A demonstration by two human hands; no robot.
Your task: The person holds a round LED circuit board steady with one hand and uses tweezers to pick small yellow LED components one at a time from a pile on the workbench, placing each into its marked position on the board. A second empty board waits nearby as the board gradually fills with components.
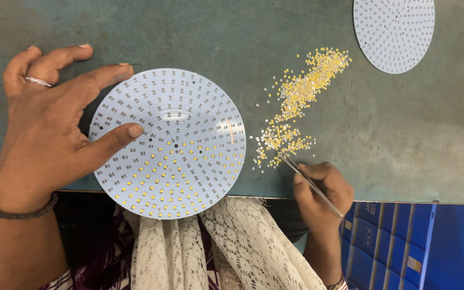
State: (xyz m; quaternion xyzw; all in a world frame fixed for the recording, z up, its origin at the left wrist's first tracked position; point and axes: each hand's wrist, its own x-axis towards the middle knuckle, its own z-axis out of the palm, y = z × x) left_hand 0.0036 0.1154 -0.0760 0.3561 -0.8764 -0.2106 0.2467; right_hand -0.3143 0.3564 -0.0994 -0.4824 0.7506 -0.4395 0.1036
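Observation:
A round white circuit board [170, 107] lies on the grey-green table and hangs a little over its front edge. Small yellow chips fill its lower half; the upper pads are bare. My left hand [44, 129] rests on the board's left rim, thumb pressing on its face, a ring on one finger. My right hand [320, 190] pinches thin metal tweezers [310, 180]. Their tip reaches into the near end of a scattered heap of tiny yellow and white chips [296, 99] just right of the board.
A second round white board [394, 32], with no chips on it, lies at the table's far right, cut off by the frame. A blue ribbed crate [414, 244] stands below the table edge at right. White lace cloth [232, 247] covers my lap.

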